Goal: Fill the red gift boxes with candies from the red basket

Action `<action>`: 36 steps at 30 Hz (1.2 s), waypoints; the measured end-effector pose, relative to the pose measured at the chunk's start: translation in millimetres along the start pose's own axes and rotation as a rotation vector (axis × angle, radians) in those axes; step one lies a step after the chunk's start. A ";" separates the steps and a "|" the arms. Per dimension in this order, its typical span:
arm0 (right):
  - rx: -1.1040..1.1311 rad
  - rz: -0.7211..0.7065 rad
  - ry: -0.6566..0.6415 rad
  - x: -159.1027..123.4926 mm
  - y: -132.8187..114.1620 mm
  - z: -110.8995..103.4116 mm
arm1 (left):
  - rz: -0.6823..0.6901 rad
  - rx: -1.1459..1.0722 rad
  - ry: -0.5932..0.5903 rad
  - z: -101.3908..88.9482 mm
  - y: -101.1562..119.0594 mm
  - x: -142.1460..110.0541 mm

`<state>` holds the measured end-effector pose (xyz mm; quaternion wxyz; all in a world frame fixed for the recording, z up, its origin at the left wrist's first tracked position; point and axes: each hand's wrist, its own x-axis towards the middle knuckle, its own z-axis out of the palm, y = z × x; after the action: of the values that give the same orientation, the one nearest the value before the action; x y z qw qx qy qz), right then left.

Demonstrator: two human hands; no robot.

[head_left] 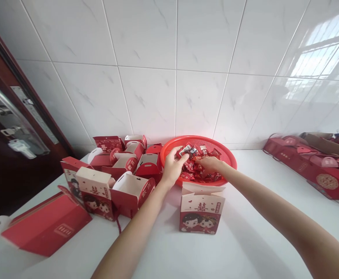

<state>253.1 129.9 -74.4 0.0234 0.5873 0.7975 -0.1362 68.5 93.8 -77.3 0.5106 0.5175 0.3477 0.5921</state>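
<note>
The red wrapped packet (184,149) is over the left part of the red basket (230,159), its long axis slanting up and to the right; your left hand (172,166) has thumb and fingers clamped on it; your right hand (212,164) reaches among the wrapped sweets (190,167), and I cannot tell whether its fingers are together; nearer you, the open box (202,209) stands upright, printed face towards you.
</note>
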 end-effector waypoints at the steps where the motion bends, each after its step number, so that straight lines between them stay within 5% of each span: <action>1: 0.033 -0.004 0.019 1.1 0.5 0.8 | -0.003 0.001 0.003 -0.2 -0.6 0.2; 18: 1.334 -0.349 0.590 -25.3 2.5 -26.5 | 0.052 0.043 0.114 -2.6 -5.0 3.1; 36: 1.335 -0.282 0.520 -47.4 -29.4 -20.2 | 0.098 0.098 -0.105 -4.4 0.8 0.3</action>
<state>242.5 82.7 -39.9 -0.5479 0.3814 0.5921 -0.4513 64.1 94.4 -77.5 0.4728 0.5887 0.3232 0.5705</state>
